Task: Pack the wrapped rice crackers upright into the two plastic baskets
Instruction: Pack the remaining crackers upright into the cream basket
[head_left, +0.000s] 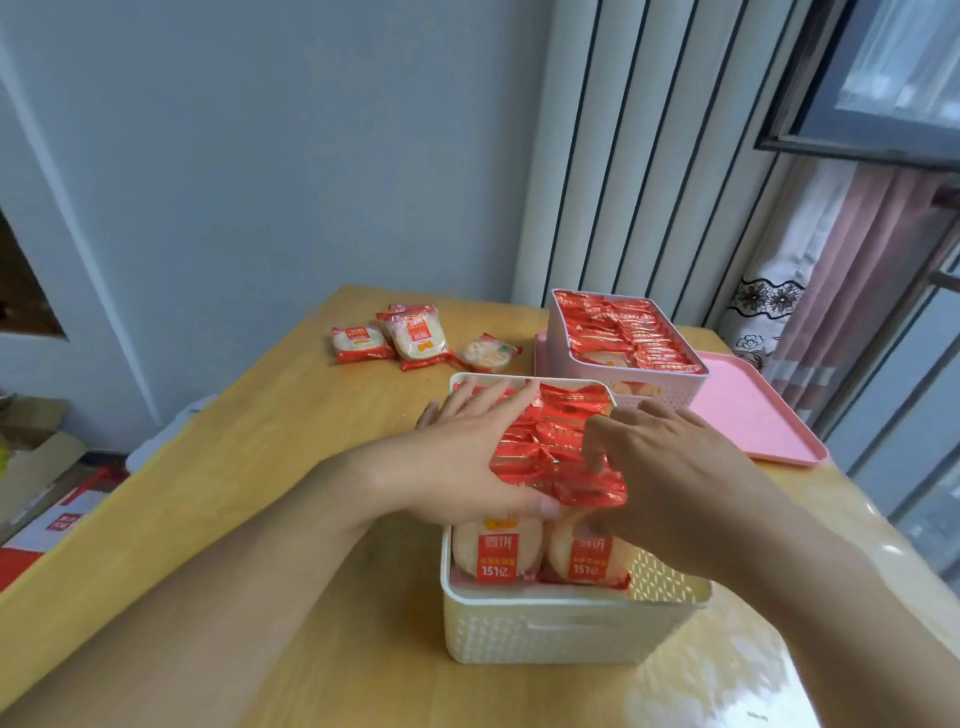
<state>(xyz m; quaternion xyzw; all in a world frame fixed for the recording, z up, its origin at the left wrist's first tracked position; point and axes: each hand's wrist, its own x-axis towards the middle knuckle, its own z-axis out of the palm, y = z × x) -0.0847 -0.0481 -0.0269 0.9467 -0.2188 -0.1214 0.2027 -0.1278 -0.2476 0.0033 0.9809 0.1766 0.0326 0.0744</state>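
Observation:
A cream plastic basket (545, 631) stands near me on the wooden table, holding rows of upright red-wrapped rice crackers (558, 441). My left hand (467, 457) lies with straight fingers across the left side of the packs, thumb at the nearest ones. My right hand (670, 467) reaches in from the right, its fingertips curled onto the red wrapper tops. A pink basket (566, 358) further back is filled with upright crackers. Several loose cracker packs (415, 338) lie on the table beyond.
A pink tray (753, 415) lies under and to the right of the pink basket. A white radiator (649, 156) and a curtain stand behind the table. Cardboard boxes (36, 467) sit on the floor at the left.

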